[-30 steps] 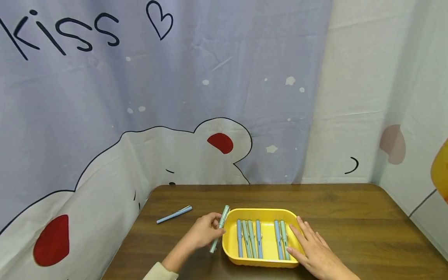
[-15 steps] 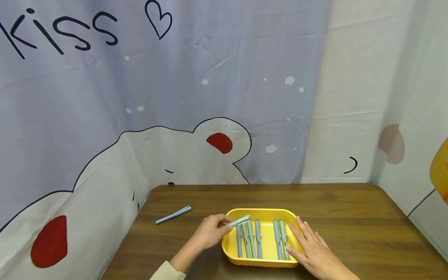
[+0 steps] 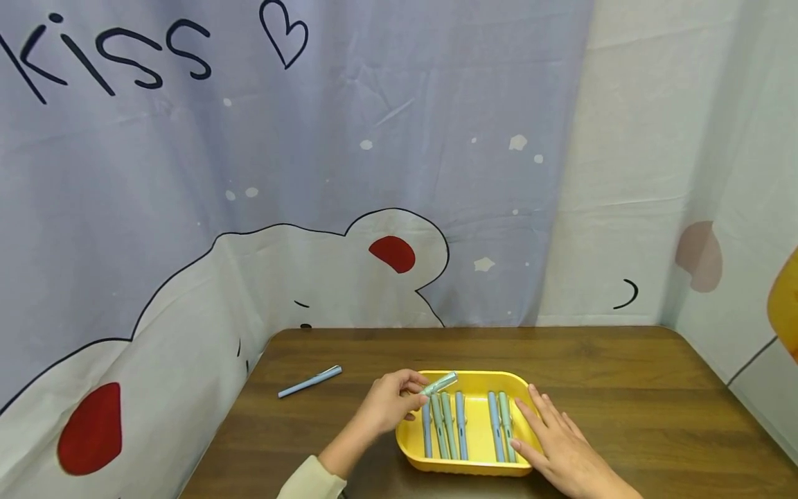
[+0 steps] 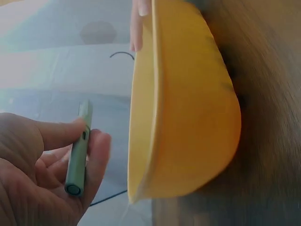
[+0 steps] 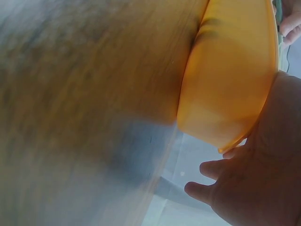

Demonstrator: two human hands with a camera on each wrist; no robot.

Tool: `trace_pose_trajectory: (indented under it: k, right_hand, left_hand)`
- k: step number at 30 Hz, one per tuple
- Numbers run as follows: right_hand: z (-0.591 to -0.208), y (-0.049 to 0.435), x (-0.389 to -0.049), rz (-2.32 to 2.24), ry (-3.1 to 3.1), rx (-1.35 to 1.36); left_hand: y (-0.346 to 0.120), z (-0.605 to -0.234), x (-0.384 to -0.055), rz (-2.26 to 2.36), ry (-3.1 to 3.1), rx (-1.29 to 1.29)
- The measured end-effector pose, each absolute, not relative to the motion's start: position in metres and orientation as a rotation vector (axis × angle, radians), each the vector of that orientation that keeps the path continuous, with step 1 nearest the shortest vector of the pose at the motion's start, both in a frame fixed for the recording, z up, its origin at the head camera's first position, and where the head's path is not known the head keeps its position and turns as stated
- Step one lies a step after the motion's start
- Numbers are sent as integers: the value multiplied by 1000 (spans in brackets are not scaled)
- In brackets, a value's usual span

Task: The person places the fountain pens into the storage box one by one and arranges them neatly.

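Note:
My left hand (image 3: 388,402) pinches a light green pen (image 3: 440,382) between thumb and fingers, above the left side of a yellow tray (image 3: 476,468). In the left wrist view the green pen (image 4: 78,157) lies across the fingers, apart from the tray's wall (image 4: 193,103). Inside the tray, several blue and green pens stand side by side: a group at the left, and a blue pen (image 3: 495,426) with a green pen (image 3: 507,426) at the right. My right hand (image 3: 564,447) rests at the tray's right rim, its fingers spread and straight.
A blue pen (image 3: 309,382) lies on the brown wooden table (image 3: 592,360), left of the tray. Behind the table hangs a printed curtain (image 3: 399,138), which also runs down the left and right sides.
The left hand has carried the green pen from beside the tray to above its left part, and the pen has tipped from steep to slanting. The right hand has stayed put.

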State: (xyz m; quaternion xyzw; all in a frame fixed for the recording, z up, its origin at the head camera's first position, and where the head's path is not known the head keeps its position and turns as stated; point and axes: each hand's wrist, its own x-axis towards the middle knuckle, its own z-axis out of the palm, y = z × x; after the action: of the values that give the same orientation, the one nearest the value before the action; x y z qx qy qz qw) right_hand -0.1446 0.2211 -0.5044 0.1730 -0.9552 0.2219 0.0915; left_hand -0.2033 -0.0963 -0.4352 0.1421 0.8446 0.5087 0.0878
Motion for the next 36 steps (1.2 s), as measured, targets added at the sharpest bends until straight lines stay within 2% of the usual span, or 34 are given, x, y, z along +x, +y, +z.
trace_pose_trajectory:
  k: [18, 36]
  right_hand:
    - [-504, 222, -146, 659, -2869, 502]
    - [-505, 222, -146, 666, -2873, 485]
  left_hand:
    - [-61, -443, -203, 1603, 2482, 435]
    - [-39, -455, -195, 1726, 2218, 271]
